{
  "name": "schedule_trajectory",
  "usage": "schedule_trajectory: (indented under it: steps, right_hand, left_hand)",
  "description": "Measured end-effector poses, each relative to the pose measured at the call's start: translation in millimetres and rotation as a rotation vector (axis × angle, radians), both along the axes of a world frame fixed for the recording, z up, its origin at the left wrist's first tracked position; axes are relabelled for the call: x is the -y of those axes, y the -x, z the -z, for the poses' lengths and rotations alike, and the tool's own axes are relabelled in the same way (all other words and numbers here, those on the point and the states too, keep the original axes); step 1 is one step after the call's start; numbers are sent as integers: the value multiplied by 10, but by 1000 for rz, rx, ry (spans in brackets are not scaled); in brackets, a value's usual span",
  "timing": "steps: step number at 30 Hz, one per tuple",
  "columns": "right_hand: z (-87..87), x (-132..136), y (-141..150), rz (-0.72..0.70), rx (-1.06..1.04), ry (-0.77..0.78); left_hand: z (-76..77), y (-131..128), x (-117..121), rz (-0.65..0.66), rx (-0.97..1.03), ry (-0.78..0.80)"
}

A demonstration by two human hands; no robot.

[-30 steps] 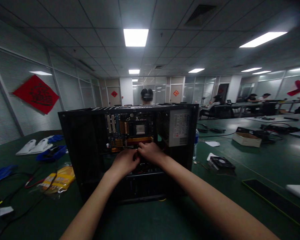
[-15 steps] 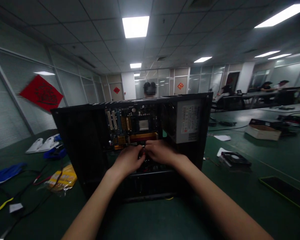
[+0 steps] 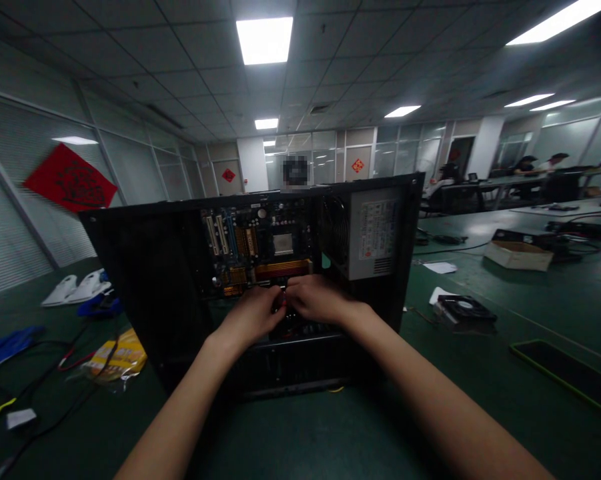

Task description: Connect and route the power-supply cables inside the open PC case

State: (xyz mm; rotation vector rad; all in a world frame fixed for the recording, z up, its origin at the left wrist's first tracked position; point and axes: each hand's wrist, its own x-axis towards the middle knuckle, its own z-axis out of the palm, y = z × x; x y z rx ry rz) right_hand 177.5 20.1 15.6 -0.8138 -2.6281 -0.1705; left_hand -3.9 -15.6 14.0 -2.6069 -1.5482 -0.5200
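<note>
An open black computer case (image 3: 130, 280) stands upright on the green table in front of me. Inside it are a motherboard (image 3: 260, 233), with a square metal processor (image 3: 283, 244) and orange-red slots, and a silver power supply (image 3: 373, 235) at upper right. My left hand (image 3: 253, 310) and my right hand (image 3: 317, 299) meet at the board's lower edge, fingertips almost touching. Both have pinched fingers. A small reddish bit shows between them, too small and dark to name. Behind the fingers, the lower part of the board is hidden.
On the left lie a yellow packet (image 3: 117, 357), blue-and-white gloves (image 3: 80, 290) and loose cables. To the right are a black fan (image 3: 465, 310), a phone-like dark slab (image 3: 565, 370) with a green edge, and a small open carton (image 3: 517, 255). People sit farther back.
The view has shifted slightly, so the case sits a little farther left and higher. Both hands remain at the same place on the board, fingers still pinched.
</note>
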Motion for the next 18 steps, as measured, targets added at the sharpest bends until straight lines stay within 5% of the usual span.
schedule_trajectory:
  steps: [12,18]
  right_hand:
    - [-23,14,7,-7,-19,-14]
    - [55,-33,7,113,30,135]
  left_hand:
    - [16,-36,-21,88,96,46]
    - [-36,-81,50,-111,20,6]
